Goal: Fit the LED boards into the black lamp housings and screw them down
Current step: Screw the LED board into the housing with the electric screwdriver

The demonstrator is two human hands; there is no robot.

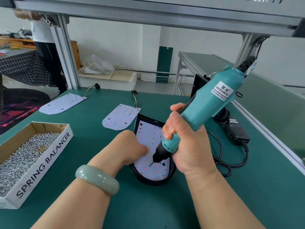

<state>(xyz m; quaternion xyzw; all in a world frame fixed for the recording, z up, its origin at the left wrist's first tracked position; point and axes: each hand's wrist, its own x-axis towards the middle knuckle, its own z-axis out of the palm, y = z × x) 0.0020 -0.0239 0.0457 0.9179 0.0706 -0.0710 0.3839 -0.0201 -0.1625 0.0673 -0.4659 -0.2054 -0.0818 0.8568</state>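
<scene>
the led board lay seated inside the black lamp housing, which sat on the green table in front of the person, near the middle of the view. a small screw stood in the board's near end, and the bit of the electric screwdriver rested on it, the tool tilted up and away to the right. the right hand was wrapped firmly round the screwdriver's lower grip, fingers clamped on the teal body. the left hand rested on the housing's left rim with its fingers curled under and one fingertip touching the board just beside the bit; whether it held anything inside the curl could not be told. a pale green bangle circled the left wrist.

just beyond the housing lay a loose led board with coloured wires at its far end, and a second loose board lay farther off to the left. at the left edge stood a cardboard box marked "spring balancer", filled with silver screws. to the right of the housing, the black power adapter and its looped cable lay on the table.
</scene>
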